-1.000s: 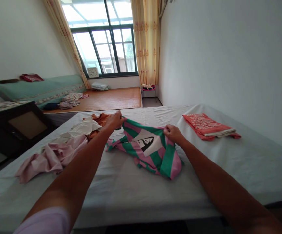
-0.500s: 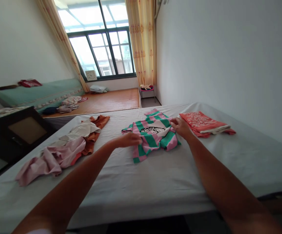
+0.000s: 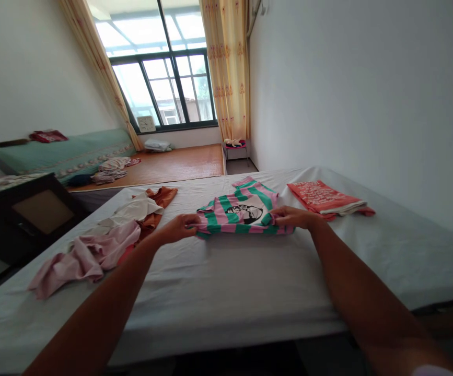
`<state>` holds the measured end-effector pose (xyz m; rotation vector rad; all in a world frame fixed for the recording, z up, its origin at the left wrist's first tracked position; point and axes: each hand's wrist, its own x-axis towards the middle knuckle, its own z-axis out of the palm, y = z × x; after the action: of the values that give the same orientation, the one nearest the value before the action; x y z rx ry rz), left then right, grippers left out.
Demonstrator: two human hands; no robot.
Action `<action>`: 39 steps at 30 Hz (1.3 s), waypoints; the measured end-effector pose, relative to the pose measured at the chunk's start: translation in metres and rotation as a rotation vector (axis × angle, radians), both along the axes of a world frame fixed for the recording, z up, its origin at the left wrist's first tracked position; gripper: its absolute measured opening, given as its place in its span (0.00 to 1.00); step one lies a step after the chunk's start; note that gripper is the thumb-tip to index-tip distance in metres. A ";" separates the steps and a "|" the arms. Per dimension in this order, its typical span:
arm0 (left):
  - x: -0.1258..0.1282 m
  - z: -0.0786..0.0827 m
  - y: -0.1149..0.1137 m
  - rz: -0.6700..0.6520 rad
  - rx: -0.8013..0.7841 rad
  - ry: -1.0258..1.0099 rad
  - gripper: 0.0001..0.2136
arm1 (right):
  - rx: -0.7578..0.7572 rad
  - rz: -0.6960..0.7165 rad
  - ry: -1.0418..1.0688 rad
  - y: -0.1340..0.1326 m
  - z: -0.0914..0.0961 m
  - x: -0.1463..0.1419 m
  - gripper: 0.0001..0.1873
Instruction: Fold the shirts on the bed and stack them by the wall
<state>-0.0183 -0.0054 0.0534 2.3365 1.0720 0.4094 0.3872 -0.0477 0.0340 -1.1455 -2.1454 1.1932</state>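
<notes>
Daylight is coming through one window (image 3: 163,89) hung with two yellow patterned curtains (image 3: 228,68), and a white sheet (image 3: 245,292) is covering the surface in the foreground. On its middle, one green-and-pink checked garment (image 3: 216,211) is lying with its black-and-white print facing up. Unlike half a second ago, when a corner of it pointed toward the viewer, its near edge is running almost straight across. The left hand (image 3: 178,228) is now sitting farther out at the garment's near left corner, its fingers closing narrowly on the fabric. The right hand (image 3: 294,216) is resting slightly lower than before, its fingers pinching the cloth near the right end of that edge.

One folded orange-red cloth (image 3: 320,194) is lying just beyond the right hand. Over on the left, three garments are overlapping: one pink garment (image 3: 93,248), one white garment (image 3: 132,209) and one rust-orange garment (image 3: 165,196). Farther back, one square clock (image 3: 146,124) is leaning at the window and one stool (image 3: 235,145) is standing below the right curtain.
</notes>
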 end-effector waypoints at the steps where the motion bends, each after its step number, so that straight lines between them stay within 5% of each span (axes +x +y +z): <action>1: -0.012 0.008 0.000 -0.027 -0.147 0.021 0.11 | -0.065 0.035 0.037 -0.004 0.005 0.001 0.18; 4: -0.041 0.022 -0.003 -0.103 -0.516 0.095 0.15 | -0.200 0.080 0.107 -0.010 0.012 0.001 0.23; 6: -0.049 0.018 0.000 -0.056 -0.585 0.035 0.18 | -0.182 -0.048 0.171 -0.005 0.009 0.000 0.24; 11: -0.038 -0.024 0.050 0.287 -0.188 -0.117 0.24 | 0.096 -0.579 0.199 0.019 -0.021 0.002 0.17; 17: 0.014 -0.058 0.101 0.422 0.208 0.157 0.24 | 0.217 -0.611 0.109 0.033 -0.043 0.006 0.16; 22: 0.027 -0.049 0.122 0.455 0.287 0.179 0.13 | 0.285 -0.639 0.087 0.038 -0.045 0.007 0.17; 28: -0.035 -0.032 0.161 0.770 0.303 0.101 0.19 | 0.264 -0.660 0.053 0.035 -0.039 0.003 0.17; 32: -0.049 -0.039 0.139 0.648 0.256 0.025 0.23 | 0.219 -0.589 -0.010 0.033 -0.038 0.007 0.16; 36: -0.042 -0.032 0.069 0.152 0.061 0.003 0.18 | 0.115 -0.510 -0.115 0.029 -0.035 0.009 0.20; 39: -0.043 -0.017 0.011 -0.100 -0.147 0.105 0.17 | 0.115 -0.461 -0.215 0.025 -0.033 0.007 0.20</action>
<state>-0.0613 0.0056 0.0362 2.2892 0.9928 0.1661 0.3941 -0.0232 0.0007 -1.6600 -1.9107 0.7608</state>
